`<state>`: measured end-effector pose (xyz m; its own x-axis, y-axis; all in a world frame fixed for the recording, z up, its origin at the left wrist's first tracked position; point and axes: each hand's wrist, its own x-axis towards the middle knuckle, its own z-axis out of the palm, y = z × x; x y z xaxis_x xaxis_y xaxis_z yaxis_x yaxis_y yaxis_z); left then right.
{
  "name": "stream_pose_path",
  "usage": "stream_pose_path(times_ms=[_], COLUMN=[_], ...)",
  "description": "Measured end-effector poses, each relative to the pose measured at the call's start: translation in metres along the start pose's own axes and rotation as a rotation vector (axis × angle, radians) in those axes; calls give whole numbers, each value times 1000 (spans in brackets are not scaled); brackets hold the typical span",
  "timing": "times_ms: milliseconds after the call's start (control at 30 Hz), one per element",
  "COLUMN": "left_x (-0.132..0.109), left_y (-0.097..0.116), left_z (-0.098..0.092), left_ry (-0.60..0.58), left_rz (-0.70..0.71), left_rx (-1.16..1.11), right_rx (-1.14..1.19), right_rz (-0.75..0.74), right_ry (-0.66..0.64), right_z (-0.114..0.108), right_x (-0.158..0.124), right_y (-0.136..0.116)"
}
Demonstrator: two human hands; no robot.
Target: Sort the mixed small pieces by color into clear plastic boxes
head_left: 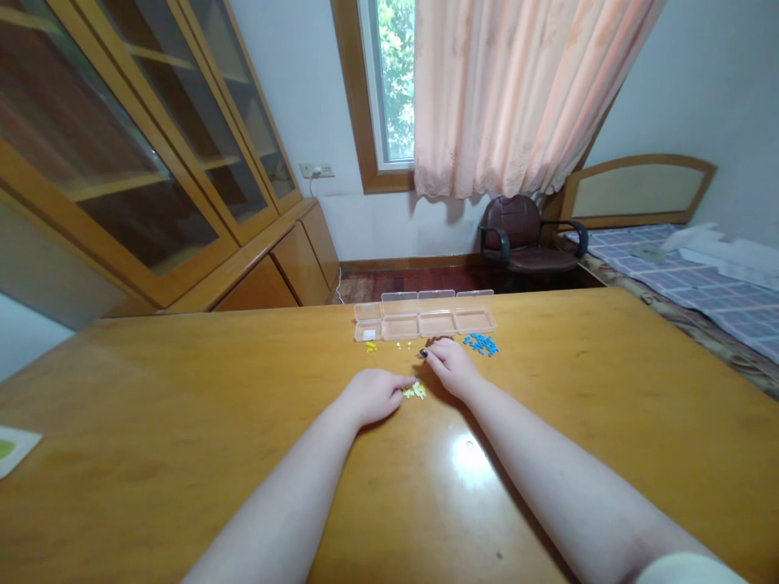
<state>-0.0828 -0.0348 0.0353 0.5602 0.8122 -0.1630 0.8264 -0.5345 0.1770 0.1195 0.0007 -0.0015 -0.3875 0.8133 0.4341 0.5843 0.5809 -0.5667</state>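
Clear plastic compartments (pixel 400 327) stand beyond both hands' fingers. Yellow pieces (pixel 371 344) lie ahead of the left hand (pixel 372 396): index extended, thumb apart, no grip seen. Pale-yellow pile (pixel 415 392) sits at that fingertip; light sliding should limit scatter. Right hand (pixel 451 368): fingertips bunched near brown pieces (pixel 432 341), grip cannot be told. Blue pieces (pixel 481 344) lie right of these fingers.
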Motion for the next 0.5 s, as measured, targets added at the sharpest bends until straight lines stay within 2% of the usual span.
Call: stream_pose_path(times_ms=[200, 500], left_x=[1, 6], left_y=[-2, -14], left_z=[1, 3], left_ry=[16, 28], left_rz=[-88, -352], left_rx=[-21, 33], right_rx=[-13, -19], right_rz=[1, 11], right_ry=[6, 3], right_z=[0, -1], right_x=[0, 0], right_y=[1, 0])
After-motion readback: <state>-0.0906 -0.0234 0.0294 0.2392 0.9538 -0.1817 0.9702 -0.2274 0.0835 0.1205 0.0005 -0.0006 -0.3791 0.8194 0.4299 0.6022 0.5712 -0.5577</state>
